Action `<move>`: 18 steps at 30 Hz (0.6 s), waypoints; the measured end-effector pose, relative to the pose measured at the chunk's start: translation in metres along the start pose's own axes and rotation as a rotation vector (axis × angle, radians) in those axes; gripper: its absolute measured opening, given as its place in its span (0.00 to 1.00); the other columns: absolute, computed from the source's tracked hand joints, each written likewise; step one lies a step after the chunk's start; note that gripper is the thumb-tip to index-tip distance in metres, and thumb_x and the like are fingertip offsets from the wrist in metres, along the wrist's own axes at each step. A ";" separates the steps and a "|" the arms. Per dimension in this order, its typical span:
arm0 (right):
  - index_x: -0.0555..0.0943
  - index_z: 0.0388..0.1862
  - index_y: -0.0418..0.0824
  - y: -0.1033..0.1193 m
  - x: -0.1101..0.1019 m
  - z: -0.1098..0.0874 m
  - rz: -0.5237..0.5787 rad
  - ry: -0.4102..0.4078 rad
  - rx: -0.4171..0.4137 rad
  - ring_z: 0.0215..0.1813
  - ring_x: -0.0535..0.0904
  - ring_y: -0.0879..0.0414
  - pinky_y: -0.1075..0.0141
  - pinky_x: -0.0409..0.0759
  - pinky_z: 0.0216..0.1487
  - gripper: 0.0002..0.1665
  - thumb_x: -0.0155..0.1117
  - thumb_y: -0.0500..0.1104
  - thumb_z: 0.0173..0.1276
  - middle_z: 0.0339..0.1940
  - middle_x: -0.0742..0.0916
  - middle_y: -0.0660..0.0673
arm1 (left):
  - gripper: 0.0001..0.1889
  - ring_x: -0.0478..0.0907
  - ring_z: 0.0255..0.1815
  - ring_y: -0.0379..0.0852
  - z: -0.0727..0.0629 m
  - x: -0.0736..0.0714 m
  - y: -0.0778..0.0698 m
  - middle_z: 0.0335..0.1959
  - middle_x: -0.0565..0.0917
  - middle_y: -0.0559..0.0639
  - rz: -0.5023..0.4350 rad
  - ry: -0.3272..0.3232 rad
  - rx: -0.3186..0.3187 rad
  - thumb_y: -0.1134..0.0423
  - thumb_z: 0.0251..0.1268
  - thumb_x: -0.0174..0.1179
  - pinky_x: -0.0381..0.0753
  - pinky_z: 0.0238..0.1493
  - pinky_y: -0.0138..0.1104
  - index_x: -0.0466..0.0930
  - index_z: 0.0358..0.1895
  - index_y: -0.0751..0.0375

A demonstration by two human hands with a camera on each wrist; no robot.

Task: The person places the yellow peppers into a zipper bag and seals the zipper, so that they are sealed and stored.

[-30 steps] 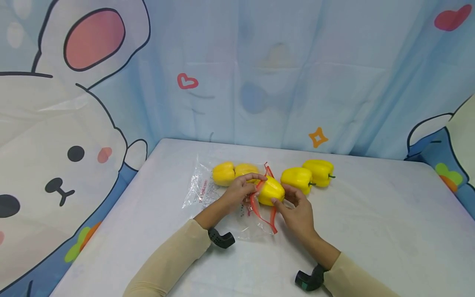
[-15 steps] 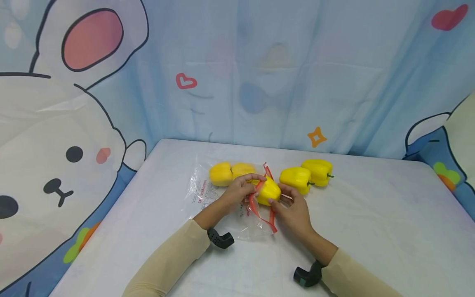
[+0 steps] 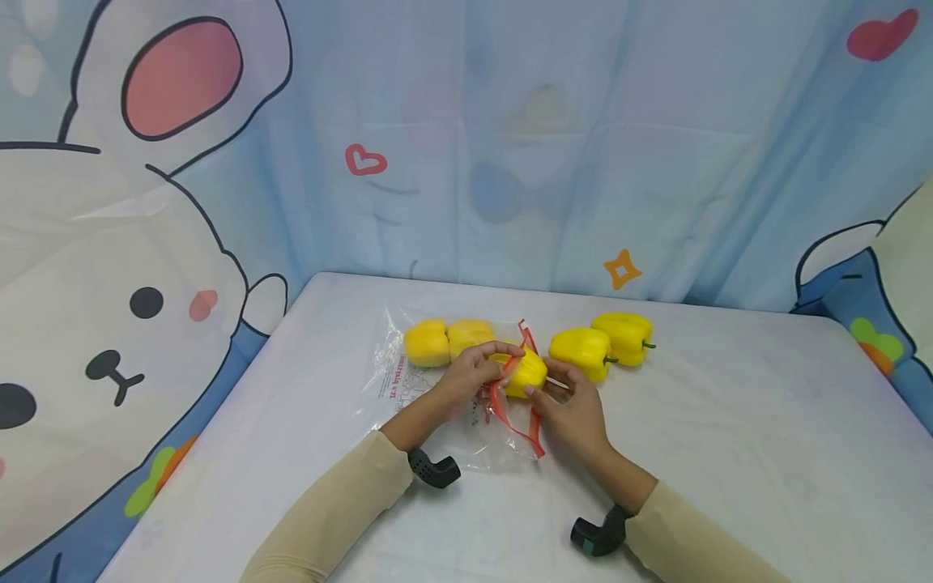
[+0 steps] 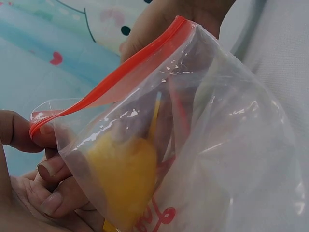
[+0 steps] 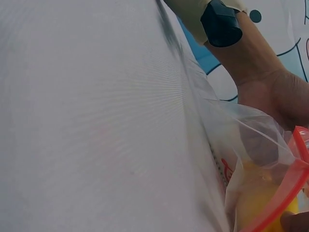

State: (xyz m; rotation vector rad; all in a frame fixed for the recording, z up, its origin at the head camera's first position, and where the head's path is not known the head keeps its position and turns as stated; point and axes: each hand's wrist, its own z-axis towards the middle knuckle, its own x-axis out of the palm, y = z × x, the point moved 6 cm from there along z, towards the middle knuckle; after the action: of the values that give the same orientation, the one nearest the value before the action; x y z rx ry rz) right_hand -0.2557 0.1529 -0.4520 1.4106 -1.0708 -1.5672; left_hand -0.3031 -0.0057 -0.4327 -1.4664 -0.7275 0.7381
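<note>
A clear zip bag (image 3: 466,441) with a red seal strip lies on the table, its mouth facing right. My left hand (image 3: 468,377) pinches the bag's rim, also visible as a red strip (image 4: 120,72) in the left wrist view. A yellow bell pepper (image 3: 530,374) sits partly inside the mouth; my right hand (image 3: 579,421) holds its outer end between thumb and fingers. Two more yellow bell peppers lie deeper in the bag, a left one (image 3: 427,343) and a right one (image 3: 470,334). In the right wrist view, the red strip partly covers a blurred yellow pepper (image 5: 258,200).
Two loose yellow bell peppers, a nearer one (image 3: 579,350) and a farther one (image 3: 624,336), lie right of the bag on the white-covered table (image 3: 729,437). A blue cartoon-print curtain (image 3: 452,202) hangs behind the table's back edge.
The held bell pepper has moved left, further into the bag, with my right hand following it. Both peppers inside have shifted slightly left. My left hand stays at the rim.
</note>
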 end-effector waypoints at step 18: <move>0.66 0.72 0.43 -0.006 0.002 0.000 0.013 -0.018 0.020 0.65 0.78 0.44 0.67 0.83 0.51 0.33 0.62 0.42 0.69 0.69 0.74 0.41 | 0.23 0.60 0.14 0.40 0.002 0.001 0.003 0.23 0.74 0.46 -0.025 0.017 -0.011 0.69 0.66 0.44 0.63 0.19 0.28 0.72 0.64 0.61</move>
State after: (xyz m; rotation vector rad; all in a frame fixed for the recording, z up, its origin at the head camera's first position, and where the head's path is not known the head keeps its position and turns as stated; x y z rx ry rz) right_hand -0.2562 0.1536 -0.4580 1.4022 -1.1072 -1.5670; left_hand -0.3040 -0.0041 -0.4356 -1.4692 -0.7369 0.7032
